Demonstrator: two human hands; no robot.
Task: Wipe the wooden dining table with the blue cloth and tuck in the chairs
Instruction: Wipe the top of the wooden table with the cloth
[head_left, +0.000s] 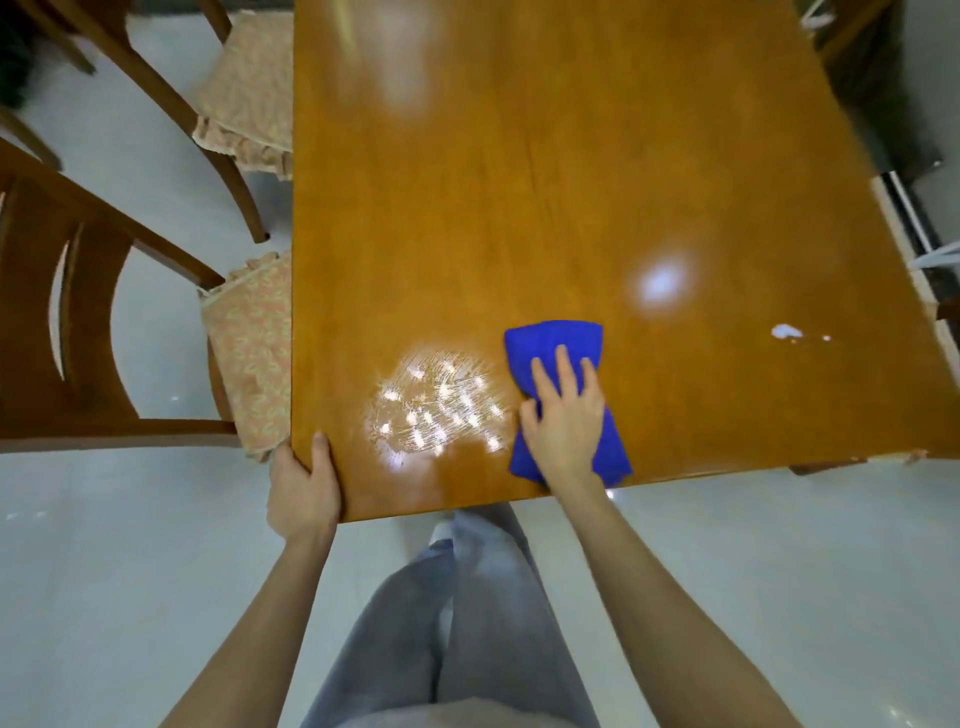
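The wooden dining table (545, 182) fills the upper middle of the head view. A blue cloth (556, 343) lies flat near the table's front edge. My right hand (563, 415) presses down on it with straight, spread fingers. Left of the cloth, a patch of wet streaks (436, 410) shines on the wood. My left hand (304, 486) grips the table's front left corner, thumb on top. Two wooden chairs with patterned seat cushions stand at the table's left side: the near chair (78, 322) and the far chair (156, 93), both pulled out a little.
A small white smear (787, 331) sits on the table near its right edge. Pale glossy floor (130, 571) surrounds the table. A metal and white frame (914, 228) stands past the right edge. My legs in grey trousers (457, 623) are at the front edge.
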